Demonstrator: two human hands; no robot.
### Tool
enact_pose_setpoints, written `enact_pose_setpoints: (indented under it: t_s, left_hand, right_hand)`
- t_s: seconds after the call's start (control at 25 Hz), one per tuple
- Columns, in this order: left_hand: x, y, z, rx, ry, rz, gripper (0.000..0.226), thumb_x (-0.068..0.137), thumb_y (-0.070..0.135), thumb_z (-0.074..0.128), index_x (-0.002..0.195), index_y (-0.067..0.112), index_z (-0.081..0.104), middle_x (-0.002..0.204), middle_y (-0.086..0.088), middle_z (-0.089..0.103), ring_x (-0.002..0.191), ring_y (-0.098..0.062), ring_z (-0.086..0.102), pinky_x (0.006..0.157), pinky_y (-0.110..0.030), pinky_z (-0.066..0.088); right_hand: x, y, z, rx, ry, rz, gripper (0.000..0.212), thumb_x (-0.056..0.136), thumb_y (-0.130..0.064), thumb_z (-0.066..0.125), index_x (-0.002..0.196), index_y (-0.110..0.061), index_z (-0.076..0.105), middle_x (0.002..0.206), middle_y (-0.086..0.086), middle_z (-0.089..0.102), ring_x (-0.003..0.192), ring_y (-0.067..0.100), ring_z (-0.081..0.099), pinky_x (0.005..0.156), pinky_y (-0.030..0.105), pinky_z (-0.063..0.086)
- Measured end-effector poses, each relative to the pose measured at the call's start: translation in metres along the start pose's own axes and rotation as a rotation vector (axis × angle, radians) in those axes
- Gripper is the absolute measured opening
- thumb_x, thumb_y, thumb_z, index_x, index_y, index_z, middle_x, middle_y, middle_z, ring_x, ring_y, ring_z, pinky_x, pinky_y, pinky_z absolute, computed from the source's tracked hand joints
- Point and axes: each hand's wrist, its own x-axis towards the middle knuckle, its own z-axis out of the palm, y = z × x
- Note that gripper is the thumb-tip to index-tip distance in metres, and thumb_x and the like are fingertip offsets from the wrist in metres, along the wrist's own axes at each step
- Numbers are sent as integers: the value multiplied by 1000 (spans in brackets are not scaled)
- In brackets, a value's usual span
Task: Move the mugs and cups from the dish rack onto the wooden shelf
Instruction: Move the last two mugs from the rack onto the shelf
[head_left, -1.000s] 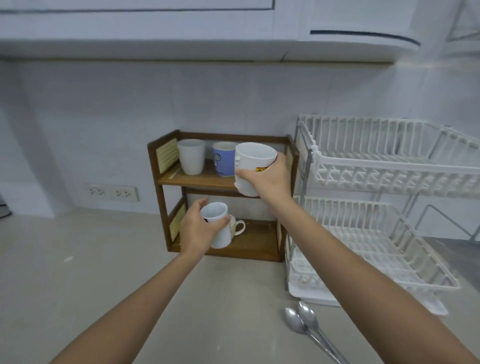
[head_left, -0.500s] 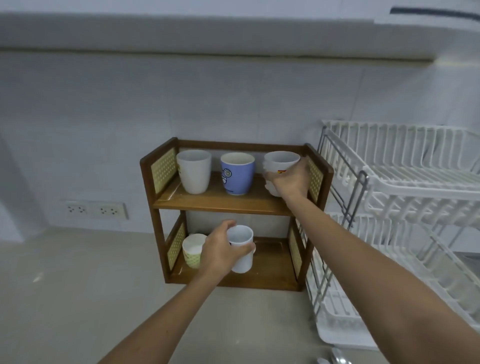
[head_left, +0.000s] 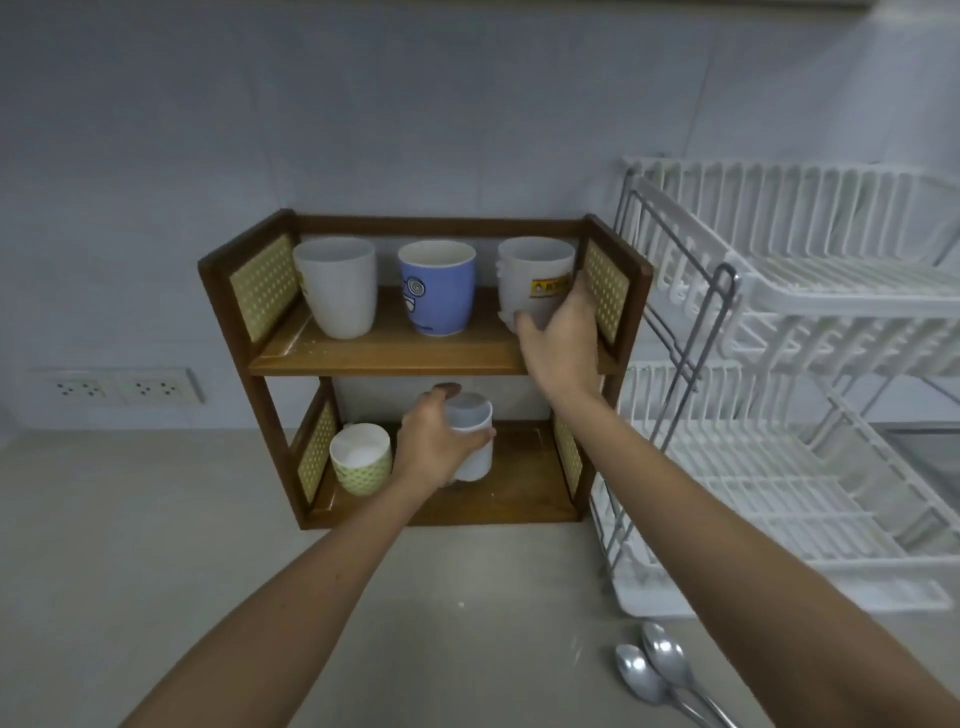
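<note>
A two-tier wooden shelf (head_left: 395, 358) stands against the wall. Its upper board carries a tall white cup (head_left: 337, 286), a blue mug (head_left: 437, 286) and a white mug with a yellow label (head_left: 535, 275). My right hand (head_left: 558, 343) wraps the lower right side of that labelled mug, which rests on the board. On the lower board sits a small green-patterned cup (head_left: 361, 457). Beside it my left hand (head_left: 434, 447) grips a small white cup (head_left: 470, 441) standing on the lower board.
A white two-tier dish rack (head_left: 810, 395) stands right of the shelf, with no cups visible in it. Two metal spoons (head_left: 660, 670) lie on the counter in front of it. Wall sockets (head_left: 119, 387) sit left of the shelf.
The view has moved closer to the shelf. My right hand has set the labelled mug down on the upper board. My left hand has pushed the small white cup deeper onto the lower board.
</note>
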Motion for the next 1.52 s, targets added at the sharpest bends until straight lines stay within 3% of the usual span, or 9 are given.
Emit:
enact_pose_setpoints:
  t_s: [0.12,0.2,0.36,0.48,0.76,1.0,1.2,1.36,1.52]
  left_hand:
    - [5,0,8,0,4,0,75,65,42,81,130,16,52,130,-6,58,118,-22,54,96,-32,44]
    - [10,-1,24,6,-30,-20,75,66,41,80,131,16,51,130,-7,57,117,-23,54,96,-33,45]
    - [16,1,53,38,-104,-4,75,69,36,80,134,14,48,134,-10,52,121,-25,51,99,-35,44]
    - [21,-1,81,56,-163,-17,76,70,38,79,134,14,47,135,-10,50,124,-26,49,100,-35,43]
    - [30,-12,121,105,-159,-12,73,70,33,80,133,13,48,132,-13,52,121,-28,49,96,-34,42]
    - [36,-16,135,91,-148,-18,74,70,32,81,132,9,48,132,-15,52,123,-29,48,99,-35,41]
    - [26,-14,121,166,-228,-10,80,77,31,75,143,10,35,144,-15,41,132,-30,39,107,-38,34]
    - [-5,-12,83,184,-166,41,50,82,19,66,129,10,51,131,-16,53,120,-31,50,98,-35,41]
    - [-37,-5,21,257,-92,46,37,84,17,62,121,12,60,125,-12,61,112,-28,58,92,-31,44]
  right_hand:
    - [-73,32,-14,-122,80,-184,64,87,-19,57,144,-9,31,149,11,38,142,25,29,113,31,24]
    - [-129,73,-20,-278,10,-165,60,85,-19,56,141,-8,36,147,12,40,140,27,31,116,40,27]
    - [-201,134,-9,-741,-737,170,80,93,-49,41,151,-4,9,162,14,6,149,29,0,121,45,6]
    - [-217,155,-3,-897,-928,245,95,89,-68,28,151,-5,-8,161,15,-12,148,32,-12,120,48,1]
    - [-224,168,-7,-966,-989,173,103,75,-85,21,151,-24,-14,159,15,-21,146,35,-18,119,53,0]
    - [-224,172,-5,-975,-996,171,103,75,-85,23,151,-27,-14,159,14,-21,146,34,-18,119,53,0]
    - [-223,173,-3,-971,-999,186,104,74,-85,24,151,-27,-14,159,13,-21,146,34,-18,118,52,-1]
    - [-215,162,-9,-979,-1048,177,100,78,-81,27,151,-25,-12,160,16,-18,147,36,-12,118,52,6]
    - [-192,134,-19,-831,-995,193,82,91,-61,35,153,-16,5,161,17,5,148,33,5,115,47,23]
